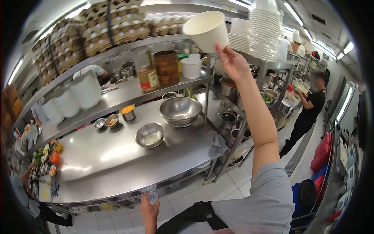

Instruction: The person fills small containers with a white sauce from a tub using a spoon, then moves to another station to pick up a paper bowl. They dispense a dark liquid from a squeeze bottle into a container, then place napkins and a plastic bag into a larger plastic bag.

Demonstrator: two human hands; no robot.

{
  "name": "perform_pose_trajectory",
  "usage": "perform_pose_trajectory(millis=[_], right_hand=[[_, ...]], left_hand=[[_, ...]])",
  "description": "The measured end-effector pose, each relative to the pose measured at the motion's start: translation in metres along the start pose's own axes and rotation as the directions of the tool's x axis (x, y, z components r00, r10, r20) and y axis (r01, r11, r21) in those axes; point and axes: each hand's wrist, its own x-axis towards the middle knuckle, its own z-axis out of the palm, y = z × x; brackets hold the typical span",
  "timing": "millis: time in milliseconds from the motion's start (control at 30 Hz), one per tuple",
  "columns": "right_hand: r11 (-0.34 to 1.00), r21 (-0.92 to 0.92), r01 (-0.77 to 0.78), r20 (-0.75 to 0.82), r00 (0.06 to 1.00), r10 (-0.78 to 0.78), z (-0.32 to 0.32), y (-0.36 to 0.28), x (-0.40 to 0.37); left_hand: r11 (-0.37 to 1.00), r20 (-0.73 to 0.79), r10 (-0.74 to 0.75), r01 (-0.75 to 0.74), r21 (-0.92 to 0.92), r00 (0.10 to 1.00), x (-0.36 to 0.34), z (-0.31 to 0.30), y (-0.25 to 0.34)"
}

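Overall, a kitchen workspace is recorded, with a long steel counter [101, 156] spread across the left and centre. Above its far side, a steel shelf [124, 100] is fitted, and stacked egg trays [126, 31] are carried on the rack over it. To the right on that rack, a tall stack of nested containers [265, 33] is seen, wrapped in clear plastic. At the far right, a person in dark clothing [314, 102] is noted. On the counter, a large steel bowl [180, 110] and a smaller steel bowl [150, 136] are placed.

The white tub [208, 35] is held aloft at rack height, just left of the wrapped stack as viewed. It is positioned beyond and to the left of the right hand [234, 65], which is clamped on its lower wall; finger placement behind it cannot be told. Its mouth-to-base axis is tilted, the mouth being turned up and leftward. The left hand is well apart from it. Appearance: plain off-white, smooth, round, flared toward the rim, inner wall visible.

Low on the near side, a small clear cup [152, 198] is gripped by the left hand [149, 211]. A second clear rim is seen above it; cup or lid cannot be determined.
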Motion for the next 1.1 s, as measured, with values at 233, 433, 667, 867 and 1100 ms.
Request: perform_pose_trajectory(millis=[233, 433, 667, 867, 1100], right_hand=[[0.820, -0.565, -0.093, -0.029, 0.995, 0.094, -0.021, -0.038, -0.091], [0.668, -0.744, 0.018, 0.241, 0.940, 0.243, -0.060, -0.048, -0.146], [-0.030, -0.696, 0.718, 0.718, 0.696, -0.013, -0.034, -0.065, -0.147], [-0.705, -0.357, 0.613, 0.853, 0.521, 0.021, 0.001, -0.097, -0.070], [-0.985, -0.165, -0.052, 0.787, 0.595, -0.163, 0.016, -0.087, 0.119]], left_hand=[[0.997, 0.055, 0.073, -0.072, -0.018, 0.996, -0.032, 0.132, 0.093], [0.974, 0.144, 0.035, -0.001, -0.225, 0.989, -0.035, 0.203, 0.160], [0.981, 0.174, 0.103, -0.071, -0.179, 0.979, -0.013, 0.218, 0.207], [0.987, 0.072, 0.069, -0.058, -0.150, 0.995, 0.002, 0.210, 0.200], [0.977, -0.001, -0.182, 0.180, -0.110, 0.983, -0.015, 0.197, 0.143]])
